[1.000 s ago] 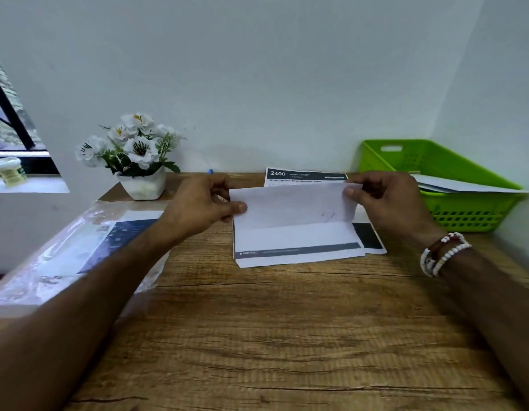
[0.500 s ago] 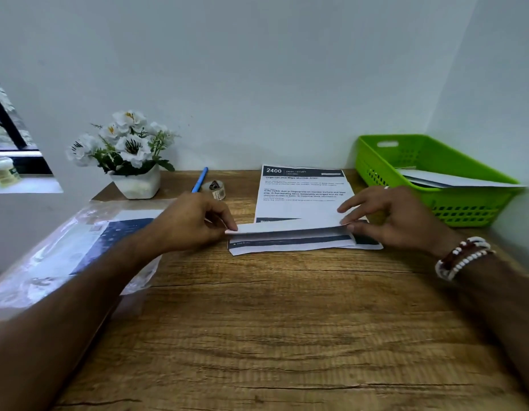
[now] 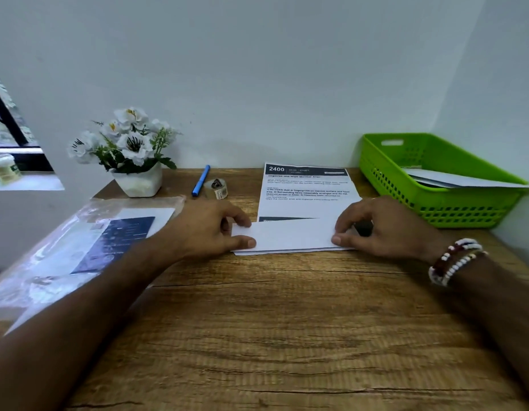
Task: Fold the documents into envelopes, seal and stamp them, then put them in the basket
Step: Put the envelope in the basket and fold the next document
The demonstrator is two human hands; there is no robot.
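Bench (image 3: 287, 336) of grained wood is carrying everything. Clear plastic sleeve (image 3: 64, 253) is lying along its left edge, with papers inside. Green basket (image 3: 429, 215) is sitting far right, holding white papers. Printed sheet (image 3: 304, 191) is lying flat at centre back. Folded document (image 3: 293, 237) is lying across that sheet's near end. Left hand (image 3: 204, 229) is pinching its left end and right hand (image 3: 387, 229) its right end, fingers curled. Flower pot (image 3: 138, 182), blue pen (image 3: 201, 180) and tape roll (image 3: 217, 187) are sitting back left.
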